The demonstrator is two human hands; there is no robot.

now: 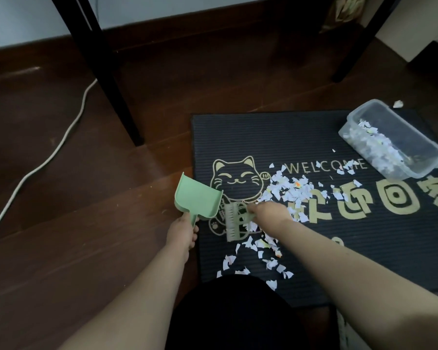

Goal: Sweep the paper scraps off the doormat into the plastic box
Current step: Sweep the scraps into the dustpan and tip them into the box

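Observation:
A dark ribbed doormat (250,137) with a gold cat and "WELCOME" lies on the wooden floor. White paper scraps (292,192) are scattered across its middle and down toward its near edge. My left hand (182,232) grips the handle of a green dustpan (196,197) at the mat's left edge, its mouth facing away from me. My right hand (269,213) holds a small pale green brush (232,224) whose bristles rest on the mat beside the dustpan. A clear plastic box (426,145) partly filled with scraps sits at the mat's far right corner.
Two black table legs (106,79) (352,54) stand beyond the mat. A white cable (48,152) runs across the floor at left. One scrap (398,104) lies behind the box. My dark-clothed knee (233,311) covers the mat's near edge.

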